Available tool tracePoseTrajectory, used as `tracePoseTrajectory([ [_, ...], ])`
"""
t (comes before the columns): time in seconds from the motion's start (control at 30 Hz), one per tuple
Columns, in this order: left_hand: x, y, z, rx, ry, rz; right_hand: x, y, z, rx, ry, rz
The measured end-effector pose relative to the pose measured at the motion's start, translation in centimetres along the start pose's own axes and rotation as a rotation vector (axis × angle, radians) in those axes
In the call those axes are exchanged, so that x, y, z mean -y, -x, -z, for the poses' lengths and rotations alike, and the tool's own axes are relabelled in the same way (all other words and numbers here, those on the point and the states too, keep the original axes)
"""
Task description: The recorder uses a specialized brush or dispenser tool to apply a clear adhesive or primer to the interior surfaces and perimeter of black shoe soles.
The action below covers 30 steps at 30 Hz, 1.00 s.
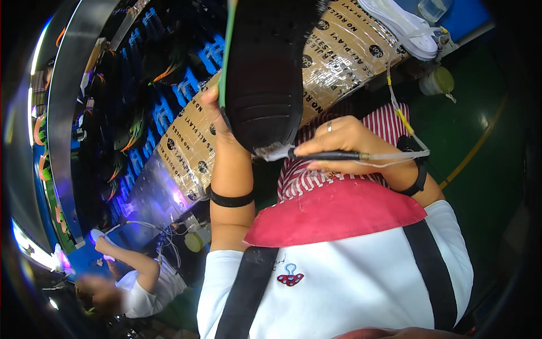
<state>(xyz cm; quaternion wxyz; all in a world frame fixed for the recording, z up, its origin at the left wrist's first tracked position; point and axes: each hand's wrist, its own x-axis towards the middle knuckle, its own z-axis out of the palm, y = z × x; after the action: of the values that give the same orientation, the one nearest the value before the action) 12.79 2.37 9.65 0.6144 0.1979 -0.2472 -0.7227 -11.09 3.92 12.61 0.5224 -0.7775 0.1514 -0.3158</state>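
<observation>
A black, foot-shaped shoe sole with a green edge along its left side is held up in front of me, its rounded end toward me. My left hand grips it from the left, thumb against the green edge, with most fingers hidden behind it. My right hand is closed around the black handle of a brush fed by a thin, clear tube. The brush's bristles touch the rounded end of the sole. A ring and a dark wristband show on the right arm.
A bench covered in taped brown cardboard runs beyond my hands. At far right lies a white shoe sole near a pale container. Blue racks stand at left. Another person works at lower left.
</observation>
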Motion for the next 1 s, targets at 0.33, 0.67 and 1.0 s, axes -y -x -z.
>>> tracePoseTrajectory([
  [0.33, -0.9, -1.3, -0.7, -0.148, -0.294, 0.273, -0.3, -0.2, -0.5, 0.073, 0.097, 0.153],
  [0.67, -1.5, -1.3, -4.3, -0.275, -0.443, 0.59, 0.4, -0.5, -0.6, 0.006, 0.208, 0.208],
  [1.0, -3.0, -1.5, -6.0, -0.091, -0.556, 0.702, 0.6, -0.2, -0.7, -0.056, 0.197, 0.237],
])
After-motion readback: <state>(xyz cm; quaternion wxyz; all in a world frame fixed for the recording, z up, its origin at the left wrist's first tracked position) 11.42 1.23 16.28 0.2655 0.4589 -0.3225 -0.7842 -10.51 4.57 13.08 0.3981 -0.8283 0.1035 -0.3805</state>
